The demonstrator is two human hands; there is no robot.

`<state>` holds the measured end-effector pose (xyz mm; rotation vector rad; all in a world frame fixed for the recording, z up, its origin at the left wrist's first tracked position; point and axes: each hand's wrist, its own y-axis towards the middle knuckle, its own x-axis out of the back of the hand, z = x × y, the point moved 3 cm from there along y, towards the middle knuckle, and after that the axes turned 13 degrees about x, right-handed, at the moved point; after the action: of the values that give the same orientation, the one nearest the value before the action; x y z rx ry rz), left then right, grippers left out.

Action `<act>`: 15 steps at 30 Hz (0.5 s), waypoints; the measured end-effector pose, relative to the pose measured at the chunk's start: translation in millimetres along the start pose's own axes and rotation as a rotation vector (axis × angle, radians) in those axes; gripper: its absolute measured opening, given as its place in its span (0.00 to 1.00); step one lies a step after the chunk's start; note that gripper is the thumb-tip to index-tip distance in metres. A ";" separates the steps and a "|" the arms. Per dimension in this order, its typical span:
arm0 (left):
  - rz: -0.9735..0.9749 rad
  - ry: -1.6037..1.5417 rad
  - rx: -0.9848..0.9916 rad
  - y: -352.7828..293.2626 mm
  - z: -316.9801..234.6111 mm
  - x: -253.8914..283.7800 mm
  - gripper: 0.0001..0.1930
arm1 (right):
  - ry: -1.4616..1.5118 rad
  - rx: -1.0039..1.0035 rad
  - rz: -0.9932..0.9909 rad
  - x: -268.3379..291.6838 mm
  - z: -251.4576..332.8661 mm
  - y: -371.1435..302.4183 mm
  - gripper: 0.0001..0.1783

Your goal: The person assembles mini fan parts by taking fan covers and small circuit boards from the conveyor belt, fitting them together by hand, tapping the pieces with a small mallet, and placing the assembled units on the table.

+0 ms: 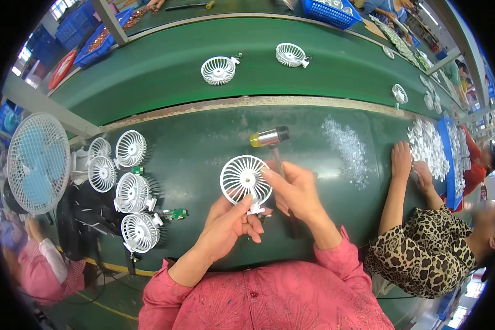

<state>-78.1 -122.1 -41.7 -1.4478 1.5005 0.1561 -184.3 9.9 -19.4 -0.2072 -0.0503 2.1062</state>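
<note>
Between my two hands is a small white fan housing [246,175], round with radial ribs, its short stem pointing toward me. My left hand [224,230] grips it low down, thumb near the stem. With fingers closed, my right hand [298,193] holds its right rim, the thumb on the ribs. Just beyond lies a two-faced mallet [269,137], one face yellow and the other black; its handle runs back beneath my right hand. To the left, several similar white fan housings [133,192] sit in a group, with a green circuit board [175,214] beside them.
A green conveyor belt [165,71] beyond the table carries more fan housings [219,70]. Small clear pieces [346,148] lie scattered right of the mallet. At right, a co-worker's hands [401,159] are at a pile of white parts [426,148]. A desk fan [38,162] stands left.
</note>
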 end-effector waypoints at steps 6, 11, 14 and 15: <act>-0.055 -0.010 -0.050 6.6 2.9 3.2 0.17 | -0.064 0.060 0.006 1.7 -6.1 5.5 0.19; -0.105 -0.123 -0.141 4.8 -9.3 2.6 0.14 | -0.152 0.045 0.060 -5.5 -10.9 -9.6 0.20; -0.184 -0.144 -0.164 6.2 -10.2 11.3 0.14 | -0.096 -0.033 0.044 -7.2 -18.5 -23.5 0.22; -0.185 -0.134 -0.172 6.1 -11.9 11.4 0.14 | -0.096 -0.035 0.047 -6.4 -20.8 -26.2 0.22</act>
<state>-87.1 -136.2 -47.1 -1.6713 1.2627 0.2685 -155.4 17.1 -35.9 -0.1296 -0.1408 2.1625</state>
